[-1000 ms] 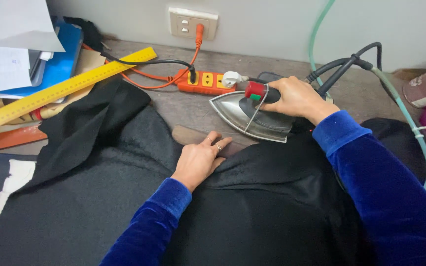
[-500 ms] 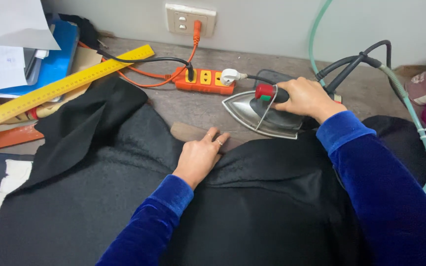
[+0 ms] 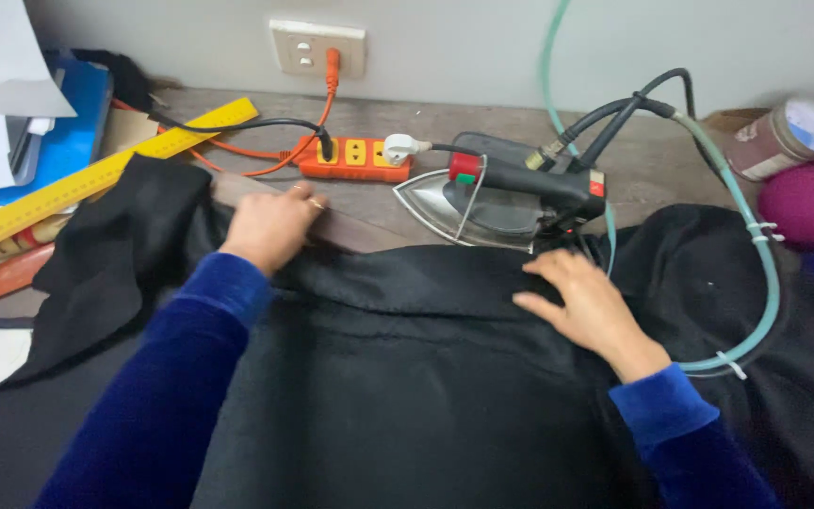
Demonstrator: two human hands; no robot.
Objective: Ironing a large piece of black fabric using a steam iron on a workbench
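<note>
A large black fabric (image 3: pixel 407 377) lies spread over the wooden table (image 3: pixel 407 118). My left hand (image 3: pixel 270 226) curls over the fabric's far edge at the upper left, fingers closed on the cloth. My right hand (image 3: pixel 586 306) rests flat on the fabric with fingers apart, just below the iron. The steam iron (image 3: pixel 506 198), with a metal base and a black handle with a red knob, sits on the table at the fabric's far edge, with no hand on it. Both sleeves are blue velvet.
An orange power strip (image 3: pixel 355 158) lies behind the iron, below a wall socket (image 3: pixel 317 47). A teal hose (image 3: pixel 756 254) loops from the iron over the cloth. A yellow ruler (image 3: pixel 96 179), blue folder (image 3: pixel 77 123) and papers sit left; a jar (image 3: pixel 784 137) and magenta ball (image 3: pixel 807 203) right.
My right hand let go of the iron and dropped onto the fabric. My left hand moved left and up to the cloth's far edge. The iron now rests alone.
</note>
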